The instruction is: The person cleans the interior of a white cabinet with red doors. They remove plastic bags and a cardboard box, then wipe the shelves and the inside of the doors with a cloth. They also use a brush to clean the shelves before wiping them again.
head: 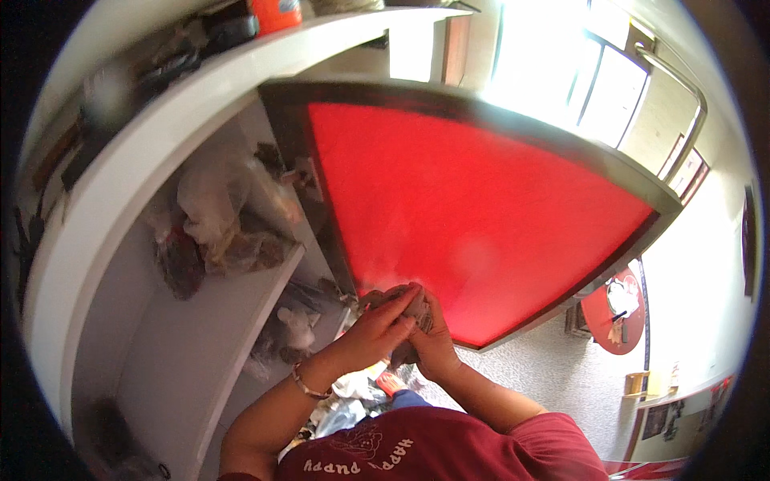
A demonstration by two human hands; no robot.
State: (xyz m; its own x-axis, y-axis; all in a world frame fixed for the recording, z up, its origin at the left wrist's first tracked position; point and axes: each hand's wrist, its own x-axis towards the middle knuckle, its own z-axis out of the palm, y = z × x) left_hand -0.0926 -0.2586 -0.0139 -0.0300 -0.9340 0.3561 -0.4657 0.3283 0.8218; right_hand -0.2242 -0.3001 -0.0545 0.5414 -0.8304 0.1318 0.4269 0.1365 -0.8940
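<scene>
Both my hands meet in front of the lower left part of a red cabinet door panel (469, 222). A bunched, dark grey-brown item (404, 355), seemingly a cloth, is squeezed between them. My left hand (388, 321), with a bracelet on its wrist, wraps it from the left. From the right, my right hand (434, 337) closes around it. Much of the item is hidden by the fingers. To the left stands the open cabinet, with a shelf (258, 318) inside. Clear plastic bags (210, 198) lie on this shelf, one holding something dark red.
Below the shelf are more bags and a pale plush-like object (296, 327). Plastic bags (343, 415) lie on the floor by my feet. An orange container (275, 17) stands on the cabinet top. At right are a red round table (601, 327) and a metal rail (692, 90).
</scene>
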